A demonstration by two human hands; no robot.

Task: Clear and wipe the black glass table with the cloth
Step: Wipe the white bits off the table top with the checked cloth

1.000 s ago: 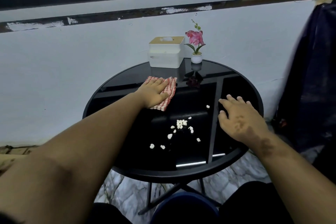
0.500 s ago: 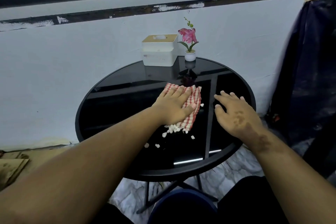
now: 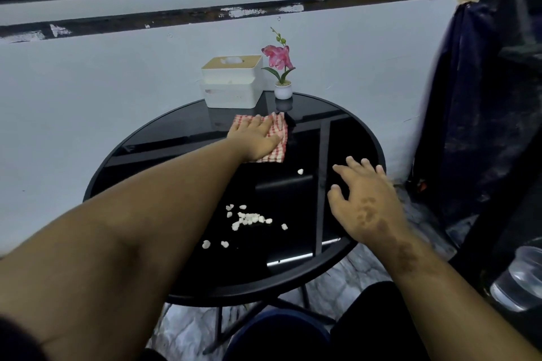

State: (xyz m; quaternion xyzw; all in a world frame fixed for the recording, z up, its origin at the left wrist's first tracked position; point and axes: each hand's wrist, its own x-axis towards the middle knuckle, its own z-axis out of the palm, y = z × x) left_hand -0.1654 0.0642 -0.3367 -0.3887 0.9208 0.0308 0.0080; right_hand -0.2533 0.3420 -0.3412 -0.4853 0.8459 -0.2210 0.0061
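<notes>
A round black glass table [image 3: 152, 155] stands before me. My left hand [image 3: 253, 138] lies flat, fingers straight, pressing a red-and-white checked cloth [image 3: 277, 143] onto the far part of the glass, just in front of the tissue box. My right hand [image 3: 363, 202] rests open on the table's right side, fingers spread. Several small white crumbs [image 3: 249, 218] lie clustered near the front middle, with one stray crumb [image 3: 300, 171] further back.
A white tissue box [image 3: 231, 82] with a wooden lid and a small potted pink flower [image 3: 282, 67] stand at the table's far edge against the white wall. A dark cover [image 3: 475, 114] hangs at right. A clear plastic cup [image 3: 522, 278] sits at lower right.
My left hand has slid the cloth from beside the crumbs back up to the far side of the table. The crumbs sit gathered nearer the front. My right hand has stayed put.
</notes>
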